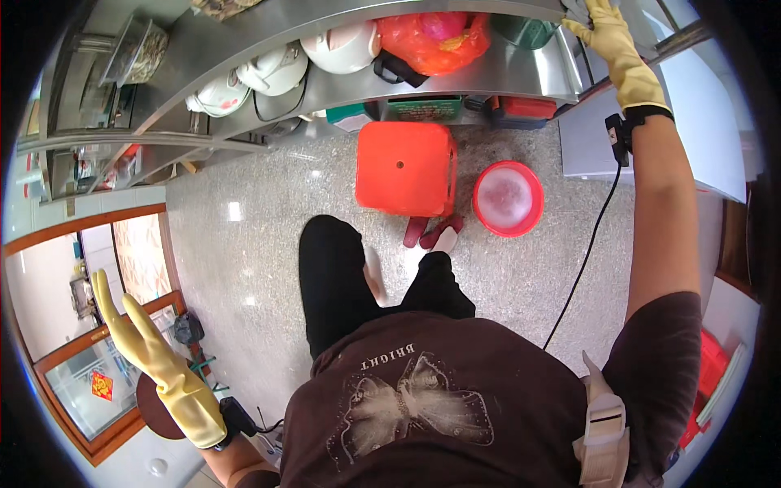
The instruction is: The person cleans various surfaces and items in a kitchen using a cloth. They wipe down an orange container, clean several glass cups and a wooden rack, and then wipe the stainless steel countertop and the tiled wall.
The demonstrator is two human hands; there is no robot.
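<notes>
My left hand (pixel 140 341), in a pale yellow rubber glove, is held out at the left with its fingers extended and nothing in it. Up at the top right, my right hand (pixel 613 46) wears a matching glove and reaches to the end of a stainless-steel shelf unit (pixel 293 24). A bunched grey cloth (pixel 575 10) shows between its thumb and fingers; the fingertips are cut off by the picture's top edge. Both wrists carry black strapped devices, and a black cable hangs from the right one.
A red plastic stool (pixel 403 168) and a red basin of sudsy water (pixel 505 198) stand on the speckled floor. White helmets (pixel 274 70) and a red plastic bag (pixel 433 46) fill the lower shelf. Beyond my left hand is a wood-framed glass door (pixel 91 390).
</notes>
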